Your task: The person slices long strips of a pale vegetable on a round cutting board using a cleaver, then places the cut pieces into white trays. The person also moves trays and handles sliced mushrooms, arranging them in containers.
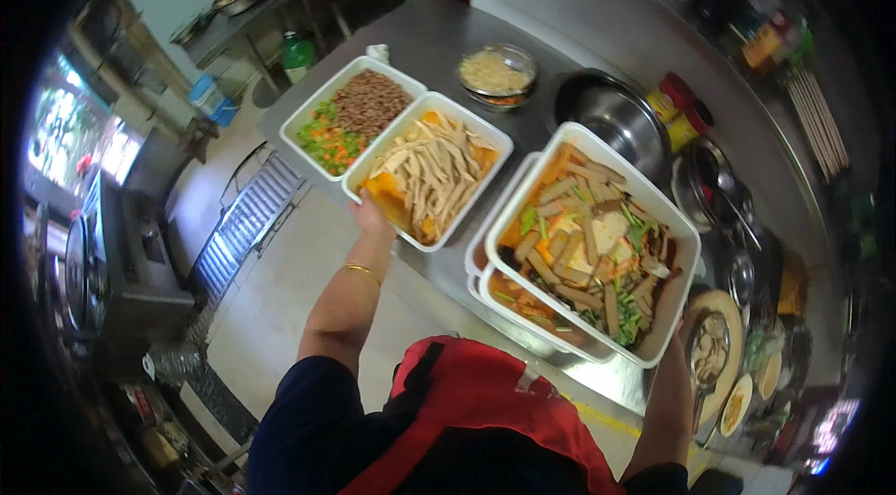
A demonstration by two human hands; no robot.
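My left hand (371, 213) is at the near left corner of a white plastic tub (458, 223) of pale strips over orange pieces; its fingers go out of sight at the wall. Touching that tub on the left is another white tub (313, 169) with brown beans or peanuts and a diced green and orange mix. My right hand (673, 348) is at the near right corner of a large white tub (689, 257) holding brown strips, white pieces and green herbs, its fingers mostly hidden. This tub lies over another white tub (518, 316) with reddish liquid.
The steel table (437, 22) also bears a metal bowl (498, 71) of chopped pale food and a large steel basin (612, 117). Red-lidded jars (679, 110) stand behind. At right are a round wooden board (728, 306) and small plates (736, 405). A metal floor grate (245, 222) lies left.
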